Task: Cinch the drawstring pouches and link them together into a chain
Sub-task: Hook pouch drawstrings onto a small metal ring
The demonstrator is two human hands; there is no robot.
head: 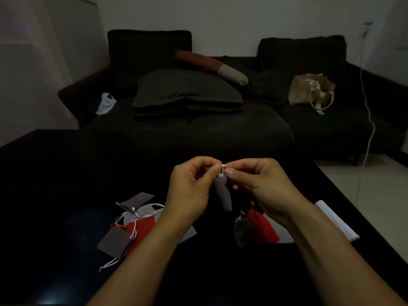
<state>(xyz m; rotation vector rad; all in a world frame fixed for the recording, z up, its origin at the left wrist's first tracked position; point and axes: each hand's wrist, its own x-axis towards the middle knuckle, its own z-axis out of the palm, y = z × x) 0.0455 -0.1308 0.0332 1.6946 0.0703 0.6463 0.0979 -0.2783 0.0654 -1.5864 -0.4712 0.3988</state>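
Observation:
A small grey pouch (223, 193) hangs above the black table, gathered at its top. My left hand (192, 186) and my right hand (258, 184) both pinch its white drawstring (222, 169) at the neck, fingertips almost touching. Below my right wrist hang or lie a red pouch (260, 226) and a dark grey pouch (241, 231); whether they are tied to the held one I cannot tell. On the left of the table lies a heap of flat pouches: a dark grey one (116, 241), a red one (141, 228), another grey one (136, 200) and a pale one (145, 212), with loose white strings.
The black table (66, 184) fills the foreground; its right edge runs diagonally past a white folded sheet (335, 219). Behind it stands a dark sofa (198, 120) with cushions, a beige tote bag (311, 91) and a white cable (368, 120) hanging down the right.

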